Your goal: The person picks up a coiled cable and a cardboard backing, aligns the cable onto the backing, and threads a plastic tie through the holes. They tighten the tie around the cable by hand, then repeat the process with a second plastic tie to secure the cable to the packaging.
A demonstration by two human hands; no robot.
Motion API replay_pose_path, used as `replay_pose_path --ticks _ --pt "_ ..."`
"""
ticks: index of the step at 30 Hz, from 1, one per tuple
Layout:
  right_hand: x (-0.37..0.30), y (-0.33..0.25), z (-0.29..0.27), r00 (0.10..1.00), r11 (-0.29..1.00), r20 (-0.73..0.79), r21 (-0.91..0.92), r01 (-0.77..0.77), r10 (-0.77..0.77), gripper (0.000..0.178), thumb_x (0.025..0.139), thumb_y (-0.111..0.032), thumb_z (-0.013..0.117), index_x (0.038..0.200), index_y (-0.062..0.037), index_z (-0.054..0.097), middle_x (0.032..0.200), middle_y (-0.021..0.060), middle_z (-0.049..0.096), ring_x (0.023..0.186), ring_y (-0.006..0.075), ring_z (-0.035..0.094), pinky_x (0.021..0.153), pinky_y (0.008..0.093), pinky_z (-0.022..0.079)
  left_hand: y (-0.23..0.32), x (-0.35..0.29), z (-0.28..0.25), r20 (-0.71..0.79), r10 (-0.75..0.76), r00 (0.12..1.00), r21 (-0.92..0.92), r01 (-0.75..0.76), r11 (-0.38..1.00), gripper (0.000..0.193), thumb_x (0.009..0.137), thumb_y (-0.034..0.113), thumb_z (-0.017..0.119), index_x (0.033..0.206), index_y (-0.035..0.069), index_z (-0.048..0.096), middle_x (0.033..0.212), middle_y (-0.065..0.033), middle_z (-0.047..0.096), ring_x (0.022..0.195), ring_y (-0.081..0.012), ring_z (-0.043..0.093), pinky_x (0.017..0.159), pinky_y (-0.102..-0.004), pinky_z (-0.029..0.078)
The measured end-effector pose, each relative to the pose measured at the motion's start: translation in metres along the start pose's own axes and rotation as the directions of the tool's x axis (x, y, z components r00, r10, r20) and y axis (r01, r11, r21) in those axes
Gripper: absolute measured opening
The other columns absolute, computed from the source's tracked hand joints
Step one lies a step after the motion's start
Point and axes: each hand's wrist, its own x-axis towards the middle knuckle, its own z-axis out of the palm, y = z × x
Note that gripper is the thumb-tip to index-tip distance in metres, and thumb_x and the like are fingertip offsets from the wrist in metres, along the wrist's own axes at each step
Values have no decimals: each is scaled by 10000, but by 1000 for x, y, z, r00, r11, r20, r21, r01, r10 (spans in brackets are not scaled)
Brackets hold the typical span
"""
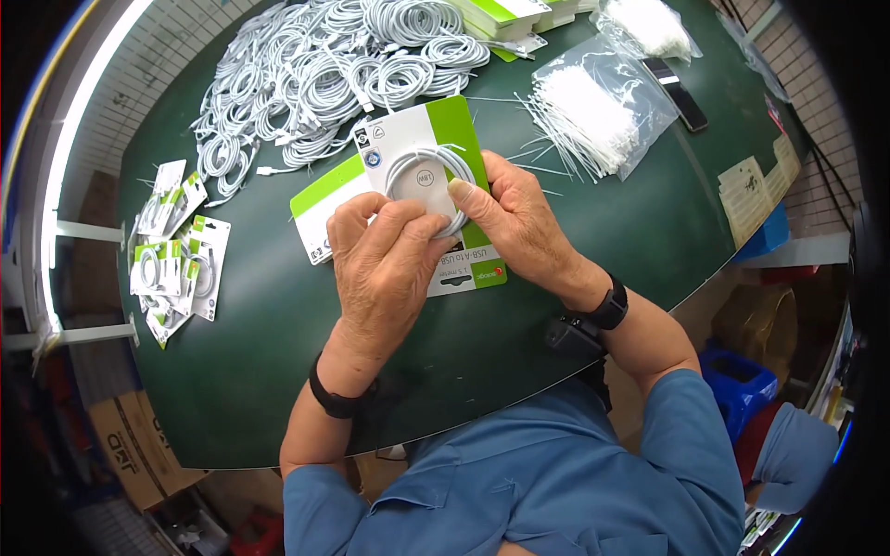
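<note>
Above the table I hold a white-and-green packaging card (456,120), its printing upside down to me. A coiled white USB cable (399,169) lies flat against its face. My right hand (524,222) grips the card's right edge, thumb pressing on the coil and fingers behind. The fingers of my left hand (380,264) are bunched together at the coil's lower left; the fingertips partly hide what they pinch. Under the held card, another green-and-white card (324,196) rests on the table, partly covered.
A large heap of coiled white cables (315,74) covers the far left. Carded cables (176,255) lie piled at the left edge. Far right are a bag of white zip ties (593,116), a second bag (649,28) and a phone (675,93). Stacked cards (505,18) stand at the back.
</note>
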Motion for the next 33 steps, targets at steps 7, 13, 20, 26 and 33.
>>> replay_pose_path --ticks 7,13,20,26,33 --pt "-2 3 6 998 1000 -57 -17 24 -25 298 1107 -244 604 1233 26 625 1041 44 704 917 68 604 793 259 535 -3 9 1 59 6 998 13 -7 1000 319 705 149 882 982 120 726 1010 0 652 1012 -263 574 881 -419 429" --pt "-1 8 15 995 1000 -98 3 16 -16 309 1103 -259 623 1236 20 629 1066 40 708 926 62 610 799 249 535 -34 1 0 131 18 991 -205 9 979 445 711 115 890 1115 91 706 1059 -46 650 1054 -293 579 890 -438 465" --pt "2 10 8 993 987 -86 150 -62 76 308 1102 -263 628 1239 13 637 1096 43 722 945 65 633 824 246 542 -5 3 -4 -17 -623 782 -679 448 581 625 818 126 894 1359 -13 613 1225 -124 641 1108 -235 629 934 -347 560" --pt "-1 6 7 998 998 -52 64 -24 27 337 1103 -268 625 1281 17 633 1126 58 733 972 77 655 850 252 552 -21 -6 -5 457 -562 690 -816 576 43 460 983 185 769 1344 -63 629 1218 -114 704 1042 -150 672 911 -292 562" --pt "-4 4 4 995 988 96 152 -35 21 432 1083 -285 658 1386 19 607 1162 71 740 1020 92 668 920 272 560 -29 -10 -5 575 -478 664 -792 599 -121 329 1081 207 634 1298 -34 688 1103 -85 775 958 -115 704 908 -292 559"
